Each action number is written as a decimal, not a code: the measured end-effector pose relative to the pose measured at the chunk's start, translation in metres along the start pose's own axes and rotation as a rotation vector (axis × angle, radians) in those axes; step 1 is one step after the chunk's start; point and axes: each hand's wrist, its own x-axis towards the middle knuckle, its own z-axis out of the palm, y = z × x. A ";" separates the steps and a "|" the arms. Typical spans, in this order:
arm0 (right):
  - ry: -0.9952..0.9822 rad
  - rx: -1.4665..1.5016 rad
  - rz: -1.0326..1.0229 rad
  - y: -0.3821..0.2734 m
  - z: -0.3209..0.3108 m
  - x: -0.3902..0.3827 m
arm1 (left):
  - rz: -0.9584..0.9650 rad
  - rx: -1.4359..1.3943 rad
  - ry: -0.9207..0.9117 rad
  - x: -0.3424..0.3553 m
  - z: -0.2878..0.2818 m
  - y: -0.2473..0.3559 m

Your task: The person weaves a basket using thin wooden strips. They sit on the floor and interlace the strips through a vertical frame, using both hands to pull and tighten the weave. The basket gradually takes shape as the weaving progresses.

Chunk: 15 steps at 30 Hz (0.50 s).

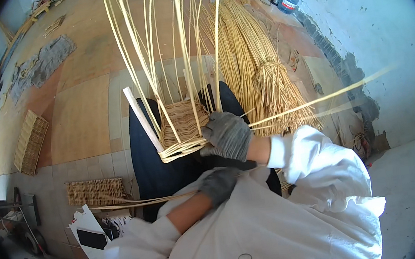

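A half-woven wicker basket (pixel 185 123) rests on my lap between dark-trousered legs, its tall upright rods (pixel 152 79) standing up from the edges. A pale wooden stick (pixel 143 119) slants up at its left corner. My right hand (pixel 230 136), in a grey glove, is closed at the basket's near right corner, against the woven rim strands (pixel 183 150). Long loose rods (pixel 312 106) run out to the right from beside it. Lower down, my left hand (pixel 219 185), also gloved, is blurred and its fingers are not clear. Thin strands (pixel 144 201) stretch leftward from near its wrist.
A large bundle of rods (pixel 247 48) lies on the tiled floor ahead to the right. On the left are a long wicker basket (pixel 31 142), a flat woven piece (pixel 95 192) and a grey cloth (pixel 44 66). A water jug (pixel 288 1) stands by the wall.
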 end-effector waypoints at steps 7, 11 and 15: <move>0.416 -0.030 -0.006 -0.003 0.037 -0.022 | 0.144 0.294 1.036 -0.064 -0.118 0.037; 0.496 -0.004 -0.046 -0.010 0.036 -0.019 | -0.441 0.206 0.759 -0.007 -0.126 0.022; 0.347 0.015 -0.041 -0.008 0.035 -0.013 | -0.456 -0.220 0.774 -0.002 -0.136 -0.003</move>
